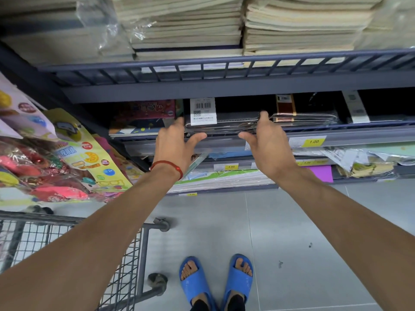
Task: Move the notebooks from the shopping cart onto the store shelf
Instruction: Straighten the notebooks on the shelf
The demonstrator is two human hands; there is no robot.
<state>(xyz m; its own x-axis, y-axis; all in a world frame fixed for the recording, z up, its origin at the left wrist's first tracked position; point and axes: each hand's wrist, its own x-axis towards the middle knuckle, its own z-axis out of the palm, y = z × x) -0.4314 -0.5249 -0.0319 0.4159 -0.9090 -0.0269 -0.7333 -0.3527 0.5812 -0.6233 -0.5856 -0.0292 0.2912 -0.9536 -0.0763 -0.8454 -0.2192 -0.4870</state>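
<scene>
Gripping a plastic-wrapped stack of dark notebooks [224, 125] at both ends, the left hand [175, 142] and right hand [267, 140] curl their fingers round its sides, thumbs under the front edge. The stack lies at the front of the middle store shelf [370, 134] — between colourful booklets [143, 117] and another wrapped black stack [305, 118]. The wire shopping cart [67, 239] stands lower left, well apart.

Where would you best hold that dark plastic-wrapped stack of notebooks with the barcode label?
Probably at both side ends of the dark plastic-wrapped notebook stack, from the front: it lies flat and wide, so left hand and right hand balance it.
</scene>
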